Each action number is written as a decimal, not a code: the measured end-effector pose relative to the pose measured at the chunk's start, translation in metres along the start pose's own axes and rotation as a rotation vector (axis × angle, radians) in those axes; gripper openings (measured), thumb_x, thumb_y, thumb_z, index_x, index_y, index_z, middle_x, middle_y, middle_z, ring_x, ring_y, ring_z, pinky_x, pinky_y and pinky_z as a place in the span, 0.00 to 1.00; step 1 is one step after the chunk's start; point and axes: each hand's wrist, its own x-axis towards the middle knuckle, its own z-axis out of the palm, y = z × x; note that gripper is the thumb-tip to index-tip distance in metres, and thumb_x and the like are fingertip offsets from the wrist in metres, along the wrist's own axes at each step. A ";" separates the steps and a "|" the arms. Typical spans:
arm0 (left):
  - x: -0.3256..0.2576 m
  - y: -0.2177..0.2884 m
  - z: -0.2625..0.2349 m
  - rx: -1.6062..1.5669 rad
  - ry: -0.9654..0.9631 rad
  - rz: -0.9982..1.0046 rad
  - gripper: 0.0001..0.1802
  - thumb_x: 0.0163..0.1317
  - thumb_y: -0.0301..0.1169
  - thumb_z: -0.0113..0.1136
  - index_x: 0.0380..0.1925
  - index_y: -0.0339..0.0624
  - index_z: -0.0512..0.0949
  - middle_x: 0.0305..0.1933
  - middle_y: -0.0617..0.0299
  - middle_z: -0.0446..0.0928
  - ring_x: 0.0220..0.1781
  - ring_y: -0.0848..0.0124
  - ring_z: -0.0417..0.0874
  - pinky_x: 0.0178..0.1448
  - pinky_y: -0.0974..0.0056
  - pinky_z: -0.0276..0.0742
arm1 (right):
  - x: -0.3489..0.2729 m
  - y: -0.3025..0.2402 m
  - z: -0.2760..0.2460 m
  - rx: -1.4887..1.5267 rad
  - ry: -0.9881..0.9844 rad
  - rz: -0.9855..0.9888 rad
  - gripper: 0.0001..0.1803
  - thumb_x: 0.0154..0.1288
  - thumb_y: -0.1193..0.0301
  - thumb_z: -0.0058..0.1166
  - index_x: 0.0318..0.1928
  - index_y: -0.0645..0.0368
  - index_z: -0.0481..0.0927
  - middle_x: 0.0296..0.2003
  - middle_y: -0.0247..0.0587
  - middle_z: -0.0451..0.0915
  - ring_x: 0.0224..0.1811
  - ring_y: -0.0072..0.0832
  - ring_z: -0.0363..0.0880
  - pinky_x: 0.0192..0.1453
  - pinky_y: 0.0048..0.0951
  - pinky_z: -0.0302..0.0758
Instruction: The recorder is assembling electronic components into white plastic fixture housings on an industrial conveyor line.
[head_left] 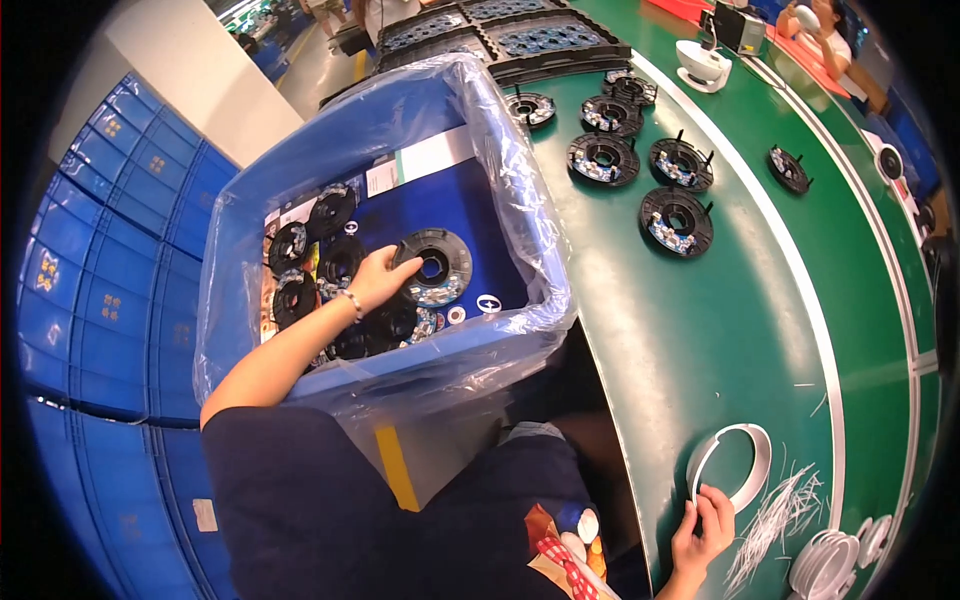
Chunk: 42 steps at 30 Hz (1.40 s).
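Reaching into a blue plastic bin [330, 110], my left hand [378, 280] is closed on the edge of a round black disc with a circuit board [447, 265]. Beneath and beside it lie several similar black discs [292, 300] on a dark blue printed sheet [400, 215]. At the lower right, my right hand [704, 530] grips a white ring-shaped housing [755, 450] by its near rim, tilted over the green bench. A heap of thin white strips [780, 525] lies just right of that hand.
Several black discs with boards [676, 222] stand on the green bench [690, 330]. Dark trays [550, 40] with blue boards sit at the back. Stacked blue crates [110, 300] line the left. White rings [825, 565] lie at lower right. Another person [830, 45] sits across the bench.
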 end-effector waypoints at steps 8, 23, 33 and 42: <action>0.008 0.008 0.002 0.641 -0.071 0.187 0.23 0.56 0.47 0.46 0.31 0.34 0.66 0.25 0.40 0.73 0.32 0.45 0.75 0.34 0.50 0.68 | 0.008 -0.003 -0.003 0.019 0.023 -0.009 0.09 0.37 0.82 0.58 0.25 0.62 0.76 0.30 0.41 0.77 0.28 0.36 0.74 0.32 0.30 0.69; 0.033 0.068 -0.040 0.738 0.229 0.348 0.15 0.60 0.35 0.46 0.32 0.32 0.61 0.24 0.37 0.71 0.29 0.43 0.73 0.29 0.50 0.67 | 0.002 0.009 -0.012 0.079 0.061 -0.048 0.10 0.37 0.79 0.60 0.26 0.60 0.76 0.32 0.38 0.77 0.22 0.30 0.72 0.27 0.27 0.67; 0.087 0.304 0.025 0.377 0.382 1.051 0.17 0.62 0.36 0.43 0.43 0.32 0.67 0.27 0.47 0.74 0.25 0.57 0.75 0.29 0.61 0.69 | 0.005 0.012 -0.017 0.076 0.067 -0.056 0.09 0.38 0.78 0.60 0.25 0.61 0.75 0.33 0.37 0.76 0.22 0.30 0.71 0.26 0.27 0.66; 0.128 0.296 0.316 0.073 -0.274 0.402 0.25 0.56 0.44 0.46 0.39 0.27 0.70 0.45 0.36 0.70 0.51 0.48 0.69 0.54 0.57 0.64 | 0.002 0.008 -0.015 0.085 0.067 -0.095 0.08 0.40 0.77 0.59 0.25 0.61 0.75 0.33 0.37 0.76 0.26 0.30 0.73 0.29 0.28 0.67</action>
